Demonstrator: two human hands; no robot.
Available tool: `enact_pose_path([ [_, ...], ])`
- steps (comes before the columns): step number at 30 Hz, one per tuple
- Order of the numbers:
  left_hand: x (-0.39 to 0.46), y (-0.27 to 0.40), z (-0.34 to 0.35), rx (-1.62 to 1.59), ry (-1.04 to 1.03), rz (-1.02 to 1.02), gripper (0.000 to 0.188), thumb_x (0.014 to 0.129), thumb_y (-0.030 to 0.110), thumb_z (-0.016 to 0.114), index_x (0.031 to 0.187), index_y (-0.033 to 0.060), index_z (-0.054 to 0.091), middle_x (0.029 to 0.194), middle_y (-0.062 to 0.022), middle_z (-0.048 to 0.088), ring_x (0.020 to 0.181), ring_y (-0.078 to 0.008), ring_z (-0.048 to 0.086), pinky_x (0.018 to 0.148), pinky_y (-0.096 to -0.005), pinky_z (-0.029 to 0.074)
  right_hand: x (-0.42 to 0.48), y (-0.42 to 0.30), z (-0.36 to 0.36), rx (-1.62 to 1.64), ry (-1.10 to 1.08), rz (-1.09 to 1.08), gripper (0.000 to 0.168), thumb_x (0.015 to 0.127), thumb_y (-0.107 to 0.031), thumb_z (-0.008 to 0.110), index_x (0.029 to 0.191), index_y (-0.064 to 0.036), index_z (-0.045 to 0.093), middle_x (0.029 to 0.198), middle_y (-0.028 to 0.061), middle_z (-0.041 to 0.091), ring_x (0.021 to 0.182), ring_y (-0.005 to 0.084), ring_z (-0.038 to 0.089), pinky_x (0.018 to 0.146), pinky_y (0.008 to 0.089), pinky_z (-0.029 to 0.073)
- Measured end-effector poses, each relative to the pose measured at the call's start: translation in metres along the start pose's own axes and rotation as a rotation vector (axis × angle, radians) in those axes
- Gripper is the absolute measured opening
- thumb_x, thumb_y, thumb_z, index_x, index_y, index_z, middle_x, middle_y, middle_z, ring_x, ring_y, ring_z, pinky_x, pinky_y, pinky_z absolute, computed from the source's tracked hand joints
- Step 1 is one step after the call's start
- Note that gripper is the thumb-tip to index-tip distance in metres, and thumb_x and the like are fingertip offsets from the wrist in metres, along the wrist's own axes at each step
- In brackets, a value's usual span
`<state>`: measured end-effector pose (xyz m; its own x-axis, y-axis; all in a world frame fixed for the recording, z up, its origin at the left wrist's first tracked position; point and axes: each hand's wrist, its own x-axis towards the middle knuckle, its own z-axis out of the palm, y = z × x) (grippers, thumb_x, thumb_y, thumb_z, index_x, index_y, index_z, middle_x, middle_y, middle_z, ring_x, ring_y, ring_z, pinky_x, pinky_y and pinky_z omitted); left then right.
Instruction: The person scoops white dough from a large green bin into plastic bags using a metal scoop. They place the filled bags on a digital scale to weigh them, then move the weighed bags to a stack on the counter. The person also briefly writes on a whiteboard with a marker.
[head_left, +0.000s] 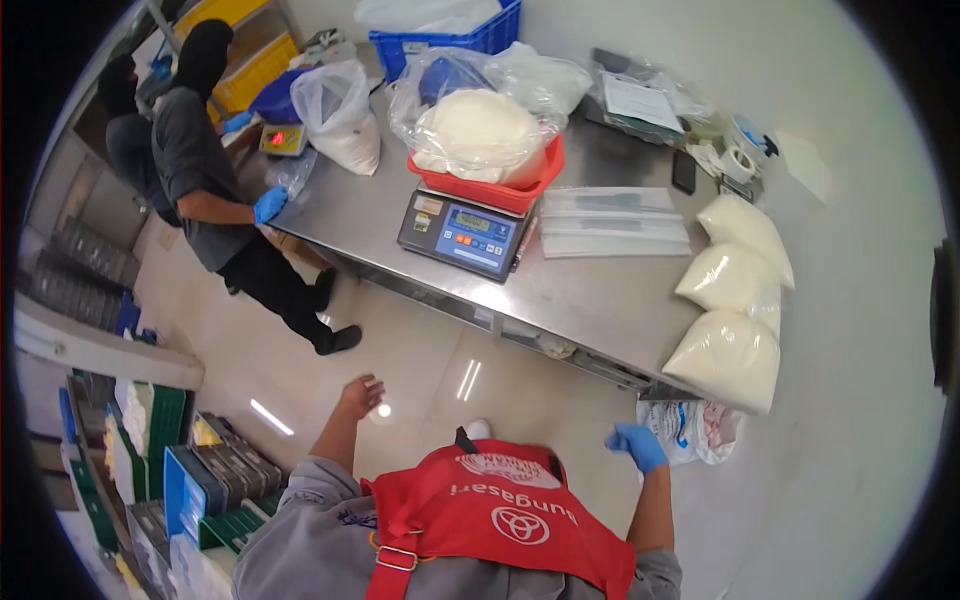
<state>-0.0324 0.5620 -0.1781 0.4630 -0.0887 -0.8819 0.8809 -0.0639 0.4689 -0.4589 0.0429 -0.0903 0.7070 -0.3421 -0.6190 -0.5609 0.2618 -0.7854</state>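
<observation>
My bare left hand (364, 396) hangs over the floor with its fingers loosely curled and a little apart, holding nothing. In a blue glove, my right hand (639, 447) is low beside the table's near right corner; its fingers are bent and partly hidden. Before me stands a steel table (592, 300) with a digital scale (463, 232). A red plastic tray (480, 189) rests on the scale and bears an open clear bag of creamy white material (480, 127). To its right lie flat plastic bags (615, 223) in a stack. Filled bags (726, 352) line the right end.
Two people in dark clothes stand at left; one gloved hand (270, 205) touches the table edge. A white bag (341, 116), yellow scale (283, 140), blue crate (450, 49), phone (683, 172) and papers (641, 101) are on the table. Stacked crates (225, 465) stand at lower left.
</observation>
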Motion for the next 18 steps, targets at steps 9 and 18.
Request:
enact_pose_path([
  [9,-0.025,0.029,0.062,-0.733,0.357,0.217,0.046,0.09,0.026,0.061,0.132,0.0107,0.049,0.136,-0.0143,0.05,0.112,-0.0297,0.058,0.09,-0.0415,0.048,0.158,-0.314,0.069,0.101,-0.37,-0.315,0.019,0.092,-0.017,0.06,0.096,0.0,0.067,0.093,0.0101,0.068,0.081,0.0192,0.063,0.08,0.0342,0.05],
  [18,-0.137,0.237,0.176,-0.407,0.067,0.882,0.092,0.086,0.042,0.067,0.155,0.0167,0.012,0.149,-0.0104,0.034,0.138,-0.0264,0.032,0.111,-0.0464,0.03,0.219,-0.479,0.121,-1.041,0.229,-1.365,0.031,0.098,-0.028,0.053,0.108,-0.004,0.07,0.103,0.0156,0.069,0.096,0.0306,0.067,0.085,0.046,0.053],
])
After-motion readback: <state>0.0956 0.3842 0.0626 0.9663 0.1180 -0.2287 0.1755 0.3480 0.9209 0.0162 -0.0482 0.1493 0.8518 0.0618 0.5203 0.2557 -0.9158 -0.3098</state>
